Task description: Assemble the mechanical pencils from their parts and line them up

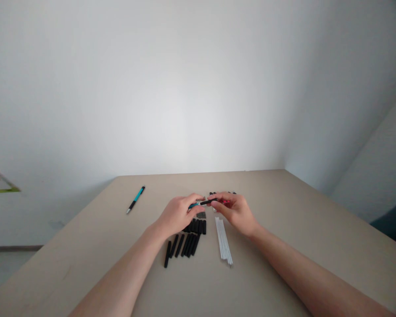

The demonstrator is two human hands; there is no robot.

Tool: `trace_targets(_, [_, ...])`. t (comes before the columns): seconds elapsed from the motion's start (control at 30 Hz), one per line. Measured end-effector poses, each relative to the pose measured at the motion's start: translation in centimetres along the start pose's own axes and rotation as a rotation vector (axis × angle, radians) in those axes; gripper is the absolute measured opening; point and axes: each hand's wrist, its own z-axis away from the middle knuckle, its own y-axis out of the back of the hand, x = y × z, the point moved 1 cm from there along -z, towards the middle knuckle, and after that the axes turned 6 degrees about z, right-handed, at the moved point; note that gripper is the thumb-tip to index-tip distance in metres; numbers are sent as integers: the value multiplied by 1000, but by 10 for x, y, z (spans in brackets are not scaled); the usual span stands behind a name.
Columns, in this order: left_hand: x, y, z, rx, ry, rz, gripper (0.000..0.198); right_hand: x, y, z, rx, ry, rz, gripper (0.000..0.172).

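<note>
Above the middle of the table, my left hand (178, 215) pinches a blue pen barrel (193, 205) between thumb and fingers. My right hand (235, 212) is closed on a slim black pen part (208, 202), whose left end meets or nearly meets the blue barrel; whether they are joined I cannot tell. Under my left hand lie short black grips (198, 227) in a row, with longer black tubes (188, 245) nearer to me. Several small grey pieces, seemingly springs (201, 215), show between the hands. White pen refills (223, 242) lie side by side below my right hand.
A whole blue and black pen (136, 200) lies at the table's left. Behind my right hand, partly hidden, are more small parts with black ends (212, 193) and something pink (226, 201). The beige table (273, 246) meets a white wall (185, 88) at the back.
</note>
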Motion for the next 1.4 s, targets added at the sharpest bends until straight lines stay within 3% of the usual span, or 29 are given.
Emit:
trace_targets(0.3, [-4,0,0,-27,19,-11,15,2,-1,1,-43,58,79,24])
trace_targets(1.0, [2,1,1,-51,-43,-32,20,1,0,1,-64,112,209,19])
trace_targets(1.2, [1,-1,0,-65,-91,-134,25,-5,1,1,-98,183,380,37])
trace_targets(1.4, [2,0,0,-73,-89,-164,29,-11,4,2,-58,226,405,16])
